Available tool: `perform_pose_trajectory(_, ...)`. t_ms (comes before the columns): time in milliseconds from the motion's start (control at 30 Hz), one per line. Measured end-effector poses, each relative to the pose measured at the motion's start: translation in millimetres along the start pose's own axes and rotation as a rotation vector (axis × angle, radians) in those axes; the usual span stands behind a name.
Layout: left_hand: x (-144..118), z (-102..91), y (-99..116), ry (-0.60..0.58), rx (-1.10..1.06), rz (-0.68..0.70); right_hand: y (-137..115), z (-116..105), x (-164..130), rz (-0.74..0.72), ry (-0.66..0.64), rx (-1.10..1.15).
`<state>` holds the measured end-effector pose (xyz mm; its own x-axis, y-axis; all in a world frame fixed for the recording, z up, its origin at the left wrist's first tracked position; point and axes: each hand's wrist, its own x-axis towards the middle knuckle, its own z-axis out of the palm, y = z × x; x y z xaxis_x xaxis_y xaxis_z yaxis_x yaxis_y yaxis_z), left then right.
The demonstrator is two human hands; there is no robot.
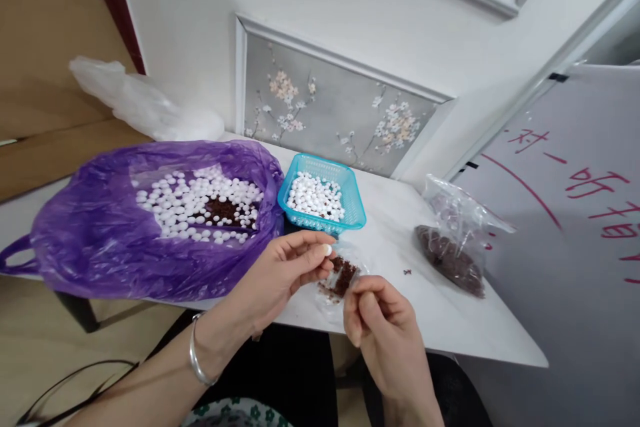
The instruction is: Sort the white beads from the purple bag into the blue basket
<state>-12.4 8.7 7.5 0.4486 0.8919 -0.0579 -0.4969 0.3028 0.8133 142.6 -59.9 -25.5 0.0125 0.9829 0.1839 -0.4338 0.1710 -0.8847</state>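
Observation:
My left hand (pixel 285 273), a silver bangle on its wrist, has thumb and forefinger pinched together. A small white spot shows at the thumb tip; whether it is a ball or the nail I cannot tell. My right hand (pixel 380 313) is closed to its right, fingers curled in with the thumb pressed on them, and what it holds is hidden. Between and behind the hands lies a clear plastic bag (pixel 327 290) with small reddish-brown bits (pixel 346 276). Just beyond stands a turquoise basket (pixel 356 203) holding many white balls (pixel 314 195).
An open purple plastic bag (pixel 95 213) with white balls (pixel 170 207) and brown bits (pixel 223 211) covers the table's left side. A clear bag of brown material (pixel 450 257) sits at right, near a whiteboard (pixel 565 227). A framed flower picture (pixel 330 103) leans behind the white table (pixel 395 233).

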Motion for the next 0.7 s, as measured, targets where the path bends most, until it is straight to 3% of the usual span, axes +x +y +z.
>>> perform_pose_trajectory(333, 5, 9.8, -7, -0.058, 0.015, -0.040, -9, -11, 5, -0.044, 0.078, -0.127)
perform_pose_trajectory(567, 6, 9.1, -14, -0.158, -0.007, -0.063, -19, -1, 4, -0.183, 0.150, -0.403)
perform_pose_trajectory(700, 4, 10.7, -15, -0.123, -0.002, -0.076, -24, 8, 3, -0.261, 0.216, -0.555)
